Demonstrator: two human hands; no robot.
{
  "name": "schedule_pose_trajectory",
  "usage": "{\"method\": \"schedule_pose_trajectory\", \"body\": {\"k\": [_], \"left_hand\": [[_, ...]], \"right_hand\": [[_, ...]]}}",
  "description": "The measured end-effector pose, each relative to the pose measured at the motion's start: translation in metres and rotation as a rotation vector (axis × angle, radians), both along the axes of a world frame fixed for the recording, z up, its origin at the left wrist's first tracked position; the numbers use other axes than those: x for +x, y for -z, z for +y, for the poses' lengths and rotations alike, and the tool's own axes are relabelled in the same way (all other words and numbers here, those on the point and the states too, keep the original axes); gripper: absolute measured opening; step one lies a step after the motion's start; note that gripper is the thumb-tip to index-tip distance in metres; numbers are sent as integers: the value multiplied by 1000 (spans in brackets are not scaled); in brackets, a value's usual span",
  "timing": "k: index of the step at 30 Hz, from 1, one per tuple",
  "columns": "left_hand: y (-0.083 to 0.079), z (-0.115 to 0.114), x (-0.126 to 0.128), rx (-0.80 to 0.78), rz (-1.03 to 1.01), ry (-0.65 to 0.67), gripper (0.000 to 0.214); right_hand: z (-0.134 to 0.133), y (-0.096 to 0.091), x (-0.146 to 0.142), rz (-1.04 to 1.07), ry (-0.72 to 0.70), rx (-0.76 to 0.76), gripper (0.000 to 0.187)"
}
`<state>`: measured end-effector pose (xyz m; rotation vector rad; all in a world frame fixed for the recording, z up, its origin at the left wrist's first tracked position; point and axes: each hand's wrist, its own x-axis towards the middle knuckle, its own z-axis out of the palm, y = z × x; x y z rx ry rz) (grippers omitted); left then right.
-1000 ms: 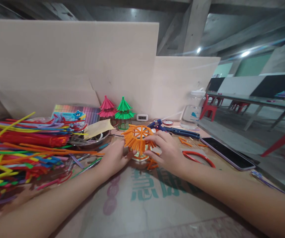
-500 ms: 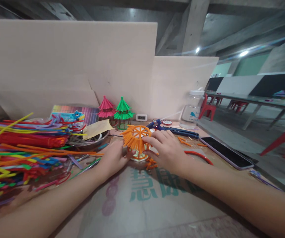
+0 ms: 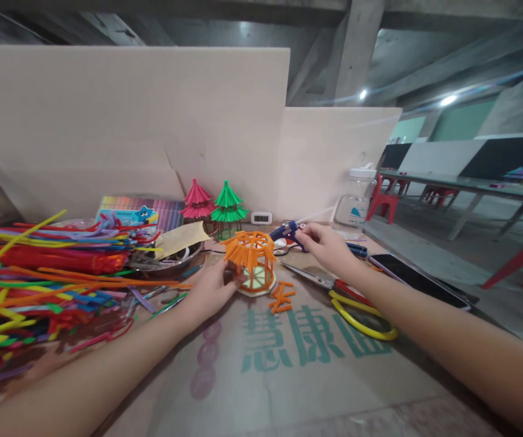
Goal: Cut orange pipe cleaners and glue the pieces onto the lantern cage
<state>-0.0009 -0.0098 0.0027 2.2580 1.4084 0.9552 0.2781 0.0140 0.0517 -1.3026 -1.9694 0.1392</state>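
Standing near the middle of the bench, a small orange pipe-cleaner pavilion rests upright on its pale round base, its orange strips sloping down around the left and front of an open ring of spokes. The left hand has its grip on the pavilion's left side, thumb low beside the base and the fingers partly hidden behind. The right hand is at the blue glue gun, thumb and fingertips against its handle end; whether that grip is clenched around it, I cannot tell. Short orange pieces lie just beside the base, toward the right edge of the bench. A pair of scissors lies with its blades pointing at the pavilion and its red and yellow handles partly under the right forearm. Close to the bench's far edge stand a pink model and a green model, with a white clock just right of them. A clear bottle stands at the far right corner, and a phone lies along the right edge. Loose coloured pipe cleaners crowd the bench's left side, near a metal bowl and a box of felt pens.
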Motion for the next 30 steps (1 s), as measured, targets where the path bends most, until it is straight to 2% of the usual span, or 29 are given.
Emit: {"method": "schedule_pose_trajectory", "body": {"k": [2,5,8,10,12,15,18,23,28,30], "left_hand": [[1,1,0,9,-1,-2,25],[2,2,-2,29,-6,18,25],[2,3,-2,76,8,5,28],[3,3,-2,72,-7,10,28],[4,4,-1,43,-44,27,27],[6,5,-1,10,-101,37,31],[7,7,-1,-12,-98,24,34],[5,5,-2,-4,-39,-5,33],[6,5,-4,23,-18,5,35],[6,6,-4,60,-1,-1,34]], "right_hand": [[8,5,5,-43,-14,-44,29],[14,15,9,-116,-47,-101,18],[15,23,11,-194,-62,-167,18],[17,25,13,-236,-22,-185,19],[24,26,17,-266,54,-174,25],[42,26,21,-285,151,-162,44],[63,29,20,-267,169,-207,55],[79,37,11,-182,102,-280,45],[64,35,9,-51,84,-270,23],[55,30,10,17,77,-284,21]]}}
